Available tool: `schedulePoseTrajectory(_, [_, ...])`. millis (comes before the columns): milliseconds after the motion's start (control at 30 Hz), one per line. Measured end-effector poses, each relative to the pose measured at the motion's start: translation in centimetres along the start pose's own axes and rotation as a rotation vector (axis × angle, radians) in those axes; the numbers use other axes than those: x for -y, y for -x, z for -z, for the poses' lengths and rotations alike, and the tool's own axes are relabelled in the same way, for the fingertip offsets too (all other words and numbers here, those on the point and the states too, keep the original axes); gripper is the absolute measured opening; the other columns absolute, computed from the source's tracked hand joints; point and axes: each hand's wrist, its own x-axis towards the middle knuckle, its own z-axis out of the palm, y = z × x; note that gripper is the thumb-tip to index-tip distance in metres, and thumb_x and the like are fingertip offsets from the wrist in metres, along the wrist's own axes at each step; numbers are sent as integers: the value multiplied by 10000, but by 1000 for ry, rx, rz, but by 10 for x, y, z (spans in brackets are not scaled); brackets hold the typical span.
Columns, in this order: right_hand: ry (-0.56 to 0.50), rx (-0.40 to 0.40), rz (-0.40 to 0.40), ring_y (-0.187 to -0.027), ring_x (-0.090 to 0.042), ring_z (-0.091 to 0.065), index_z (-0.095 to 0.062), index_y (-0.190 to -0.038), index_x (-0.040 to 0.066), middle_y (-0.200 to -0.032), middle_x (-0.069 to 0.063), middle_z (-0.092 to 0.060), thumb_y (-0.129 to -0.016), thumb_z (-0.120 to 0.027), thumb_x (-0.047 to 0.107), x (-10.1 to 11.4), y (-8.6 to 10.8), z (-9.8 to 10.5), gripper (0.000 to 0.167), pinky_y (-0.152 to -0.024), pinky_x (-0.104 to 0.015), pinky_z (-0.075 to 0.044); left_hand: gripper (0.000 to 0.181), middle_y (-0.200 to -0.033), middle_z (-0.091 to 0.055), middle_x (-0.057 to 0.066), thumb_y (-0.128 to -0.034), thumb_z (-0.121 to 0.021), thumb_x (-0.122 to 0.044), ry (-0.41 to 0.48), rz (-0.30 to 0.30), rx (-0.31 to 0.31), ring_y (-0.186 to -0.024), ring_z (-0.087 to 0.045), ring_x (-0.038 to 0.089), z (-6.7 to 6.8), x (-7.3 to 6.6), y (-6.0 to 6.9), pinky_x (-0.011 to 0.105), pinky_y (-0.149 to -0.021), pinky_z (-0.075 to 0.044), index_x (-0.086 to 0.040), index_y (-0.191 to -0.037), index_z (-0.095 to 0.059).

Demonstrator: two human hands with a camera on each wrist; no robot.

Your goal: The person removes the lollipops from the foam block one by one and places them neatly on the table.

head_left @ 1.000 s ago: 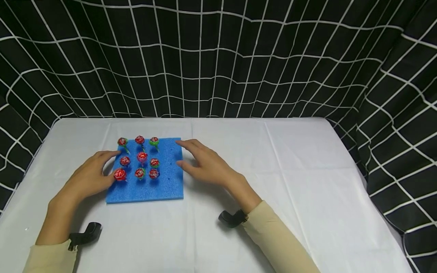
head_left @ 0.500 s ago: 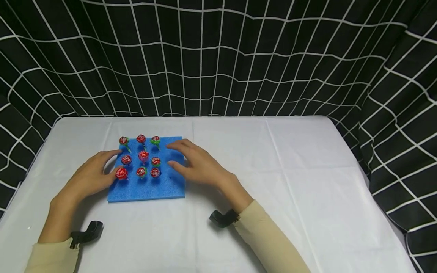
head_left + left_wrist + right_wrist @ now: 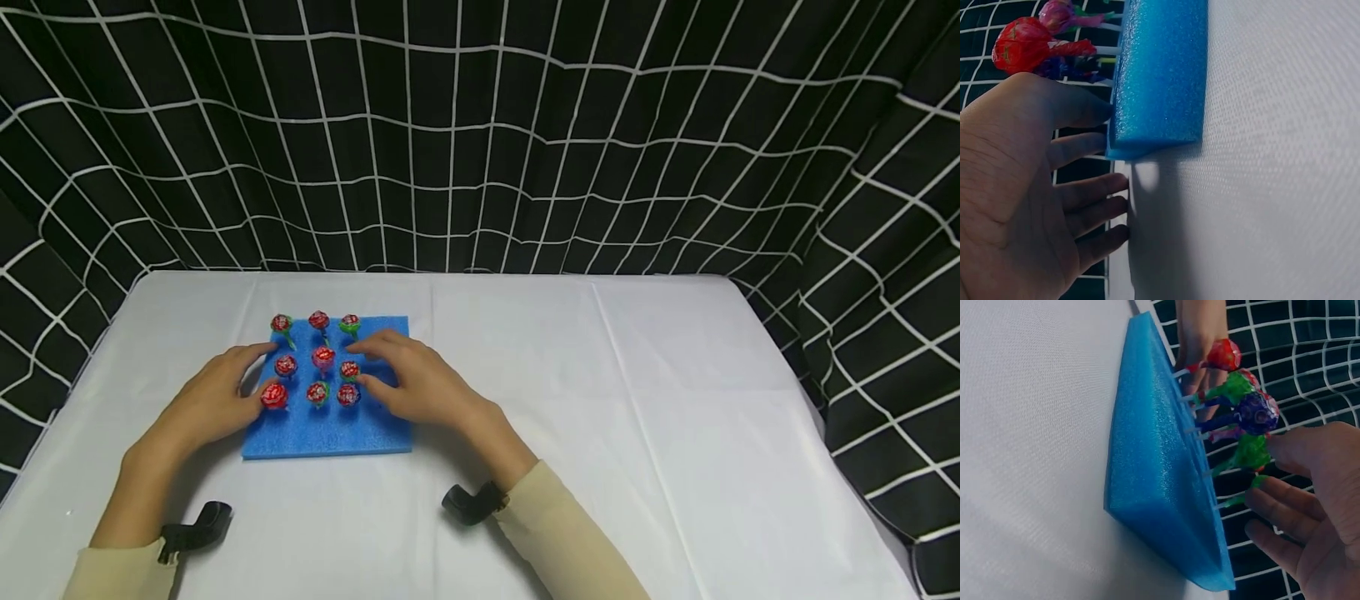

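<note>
Right now the right hand [image 3: 423, 379] is over the right side of the blue foam board [image 3: 382, 433], with its thumb and fingers spread apart and no lollipop pinched between them. The thumb is close to the green-and-red lollipop [image 3: 349, 370] in the middle of the right row, and a fingertip is by the green-and-red lollipop at the back [image 3: 349, 324]. The left hand [image 3: 212, 400] is open too, at the board's left edge, just beside the red lollipop in the front corner [image 3: 274, 395].

Nine lollipops stand in the board, and the board lies on the white cloth [image 3: 600, 417]. Behind is a black curtain with white lines [image 3: 480, 121].

To take one well, I think it would help to pinch low by its white stick [image 3: 1180, 373], pull straight up, not bump the others, and keep the board steady.

I can't tell if the right hand really touches a lollipop. Some fingers are tucked out of sight, and the sleeves are cut off at the bottom.
</note>
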Motion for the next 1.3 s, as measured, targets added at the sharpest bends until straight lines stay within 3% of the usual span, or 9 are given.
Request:
schedulePoseTrajectory(200, [-43, -12, 18, -1255, -198, -713, -652, -1387, 99, -1381, -82, -680, -1044, -671, 250, -2, 0, -9, 375, -1131, -376, -555, 685, -1592, -440, 347, -943, -633, -174, -9, 6, -1, -1473, -373, 605, -3, -2, 3, 801, -1162, -315, 2, -1574, -435])
schedulePoseTrajectory(500, [-248, 2, 16, -1207, -212, -734, -636, -1323, 78, -1307, -81, -713, -1038, -673, 160, -9, -6, -20, 299, -1098, -339, -573, 686, -1606, -435, 337, -935, -603, -162, -12, -2, 11, -1485, -371, 598, -3, -3, 4, 789, -1189, -297, -9, -1580, -426])
schedulePoseTrajectory(867, [-304, -24, -3, -1246, -221, -710, -609, -1339, 80, -1337, -95, -711, -1018, -699, 119, -13, -8, -27, 336, -1078, -371, -591, 682, -1616, -438, 316, -955, -611, -206, -7, 7, 11, -1494, -373, 584, -6, -2, 3, 783, -1191, -299, -36, -1589, -427])
schedulePoseTrajectory(1100, [-345, -70, -4, -1211, -234, -726, -628, -1313, 67, -1302, -105, -721, -1002, -715, 97, -15, -11, -31, 324, -1041, -336, -607, 724, -1622, -427, 315, -893, -603, -132, -10, 8, 11, -1498, -360, 582, -3, -1, 1, 782, -1199, -290, -37, -1588, -424])
schedulePoseTrajectory(1300, [-346, -111, 4, -1186, -251, -739, -632, -1285, 52, -1264, -121, -725, -997, -723, 98, -16, -15, -30, 305, -1021, -353, -620, 721, -1621, -430, 316, -895, -601, -135, -21, 2, 5, -1501, -364, 575, 0, 0, -2, 766, -1212, -291, -34, -1587, -426])
